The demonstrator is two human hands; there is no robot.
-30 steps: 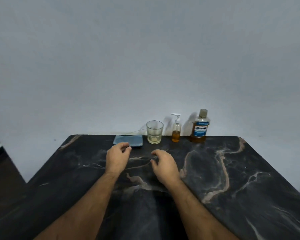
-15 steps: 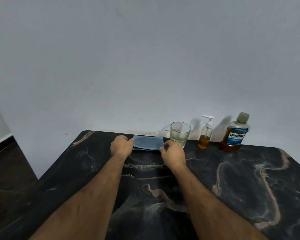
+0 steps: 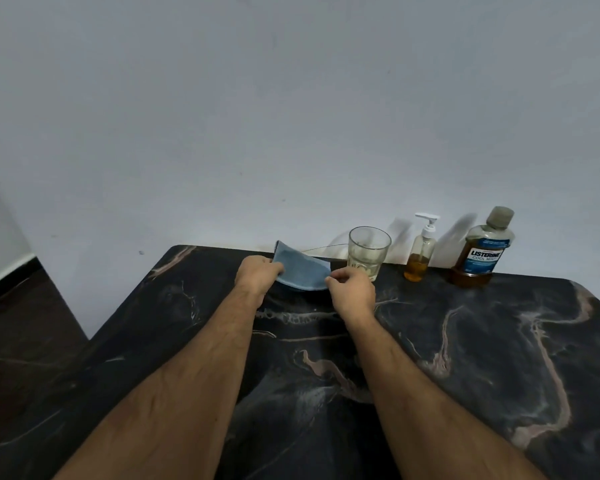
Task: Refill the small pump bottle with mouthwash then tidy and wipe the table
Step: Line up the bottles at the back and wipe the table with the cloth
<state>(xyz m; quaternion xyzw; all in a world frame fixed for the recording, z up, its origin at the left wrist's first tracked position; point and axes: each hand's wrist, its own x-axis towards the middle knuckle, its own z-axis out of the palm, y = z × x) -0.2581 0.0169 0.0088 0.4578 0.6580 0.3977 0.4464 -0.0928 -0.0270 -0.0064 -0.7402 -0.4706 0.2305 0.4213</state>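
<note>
A folded blue cloth (image 3: 300,270) is lifted off the back of the dark marble table (image 3: 465,358), sagging between my hands. My left hand (image 3: 257,277) grips its left edge and my right hand (image 3: 352,291) pinches its right corner. To the right, along the wall, stand a clear glass (image 3: 368,252) with a little pale liquid, a small pump bottle (image 3: 420,252) holding amber liquid in its lower part, and a capped Listerine mouthwash bottle (image 3: 478,251).
A pale wall runs right behind the table's back edge. Dark floor lies beyond the table's left edge (image 3: 32,323). A thin wire (image 3: 326,248) runs along the back behind the cloth.
My hands moved forward from the middle of the table to the cloth, took hold of its two sides and raised it off the surface. The view shifted left.
</note>
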